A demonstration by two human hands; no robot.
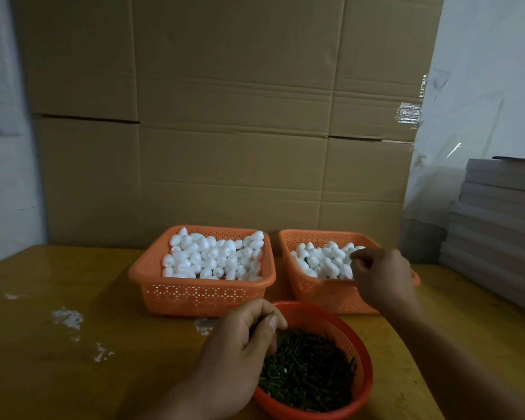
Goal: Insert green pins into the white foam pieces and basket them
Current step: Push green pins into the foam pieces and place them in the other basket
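Heaped white egg-shaped foam pieces (212, 257) in two orange square baskets, left basket (194, 294) and right basket (322, 291), side by side along the far edge of the surface (58, 344); dark green pins (308, 368) piled in a round red basket (362, 362) at the near edge. Bottom rim of the red basket cut off, single pins too dim to separate. Left hand (240, 350) dipped into the pins, fingers curled, grasp unclear; right hand (379, 275) curled over the right basket's foam, contents hidden.

Cardboard sheets (225, 116) stand behind; grey boards (497, 213) stacked right.
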